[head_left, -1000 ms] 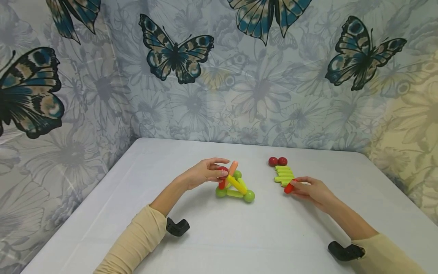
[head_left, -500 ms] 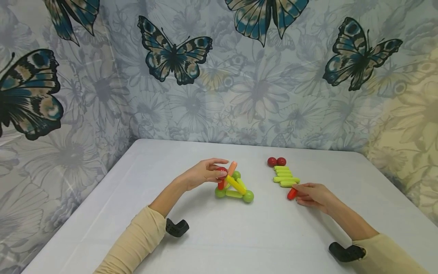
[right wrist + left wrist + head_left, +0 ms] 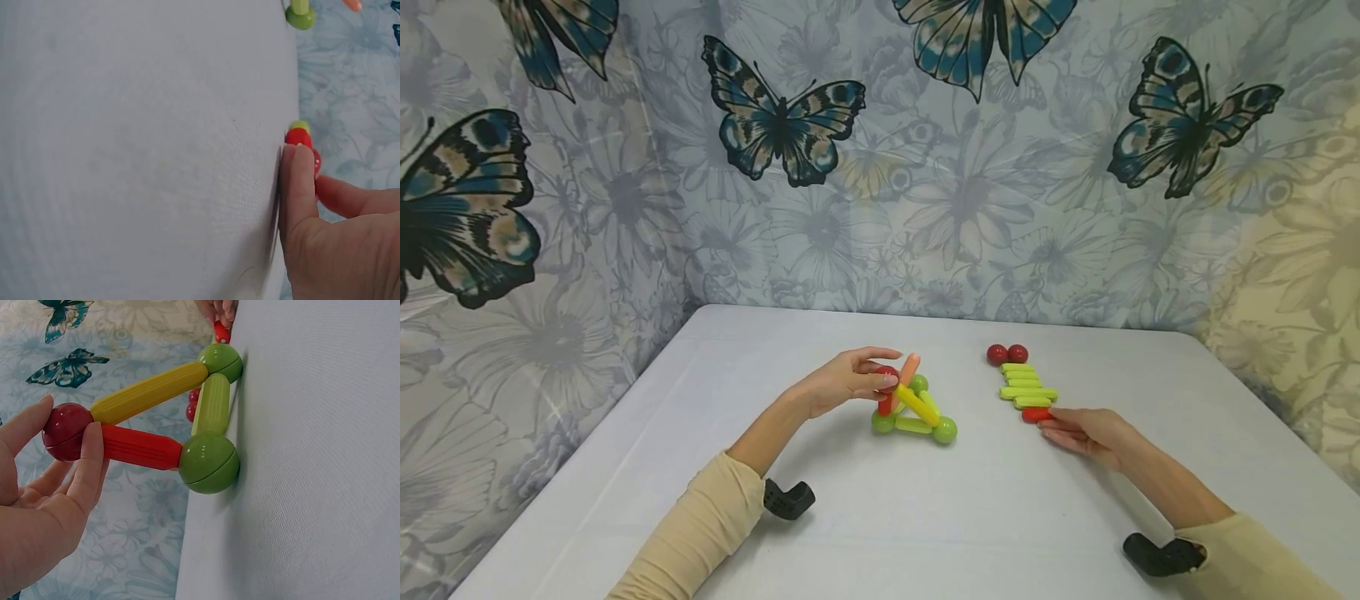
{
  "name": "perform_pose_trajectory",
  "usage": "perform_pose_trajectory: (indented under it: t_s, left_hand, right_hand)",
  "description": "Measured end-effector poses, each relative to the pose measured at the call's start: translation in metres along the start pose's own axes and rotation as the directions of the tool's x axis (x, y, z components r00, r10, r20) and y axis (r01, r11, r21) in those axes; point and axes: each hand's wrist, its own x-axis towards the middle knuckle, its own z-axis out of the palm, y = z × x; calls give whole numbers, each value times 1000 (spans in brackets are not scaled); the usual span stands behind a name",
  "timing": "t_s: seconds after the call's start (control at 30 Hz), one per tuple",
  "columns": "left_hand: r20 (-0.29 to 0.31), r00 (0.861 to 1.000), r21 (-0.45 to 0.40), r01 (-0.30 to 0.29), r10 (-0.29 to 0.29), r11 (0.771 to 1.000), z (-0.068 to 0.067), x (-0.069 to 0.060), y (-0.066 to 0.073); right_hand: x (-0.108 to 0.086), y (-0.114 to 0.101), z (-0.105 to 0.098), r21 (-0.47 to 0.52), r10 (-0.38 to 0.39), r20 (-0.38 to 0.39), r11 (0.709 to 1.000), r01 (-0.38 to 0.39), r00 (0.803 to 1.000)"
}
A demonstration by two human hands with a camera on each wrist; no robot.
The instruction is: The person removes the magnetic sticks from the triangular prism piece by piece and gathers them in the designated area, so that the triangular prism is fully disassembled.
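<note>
My left hand (image 3: pixel 844 383) pinches a dark red ball (image 3: pixel 67 432) between thumb and fingers. From that ball a yellow rod (image 3: pixel 150 393) and a red rod (image 3: pixel 141 447) slope down to green balls (image 3: pixel 209 463) joined by light green rods (image 3: pixel 913 425). An orange rod (image 3: pixel 910 368) rises behind the held ball. My right hand (image 3: pixel 1093 432) holds a separate red rod (image 3: pixel 1036 414) by its right end, at the near end of a row of light green rods (image 3: pixel 1021 383). In the right wrist view its fingers partly cover that rod (image 3: pixel 299 136).
Two dark red balls (image 3: pixel 997 355) sit at the far end of the row of rods. The white table (image 3: pixel 925 517) runs back to a wall covering (image 3: pixel 970 250) with butterflies. A black device (image 3: pixel 788 500) is at the left wrist, another (image 3: pixel 1161 556) at the right.
My right hand has turned the red rod from a slant to lie sideways, parallel to the light green rods and against the nearest one. The left hand stays on the dark red ball.
</note>
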Motion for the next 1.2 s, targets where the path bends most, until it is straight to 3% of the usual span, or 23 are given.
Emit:
perform_pose_trajectory:
  t_s: [0.27, 0.67, 0.8, 0.93, 1.03, 1.2]
  left_hand:
    - [5, 1000, -6, -5, 5, 1000, 0, 1, -2]
    - [27, 999, -13, -29, 29, 1000, 0, -1, -1]
    - [27, 999, -24, -25, 25, 999, 1, 0, -1]
    - [27, 999, -11, -27, 27, 1000, 1, 0, -1]
    - [31, 999, 1, -38, 38, 999, 0, 0, -1]
    - [34, 999, 1, -37, 37, 999, 0, 0, -1]
  right_hand:
    - [-4, 3, 1, 76, -14, 42, 997, 11, 999]
    - [-6, 4, 2, 26, -47, 72, 999, 45, 996]
    - [-9, 3, 1, -11, -43, 25, 999, 43, 999]
    - [-11, 0, 2, -135, -49, -33, 990, 44, 998]
    - [-11, -1, 6, -229, -87, -18, 970, 81, 996]
    - [-8, -2, 19, -238, -149, 55, 958, 158, 987]
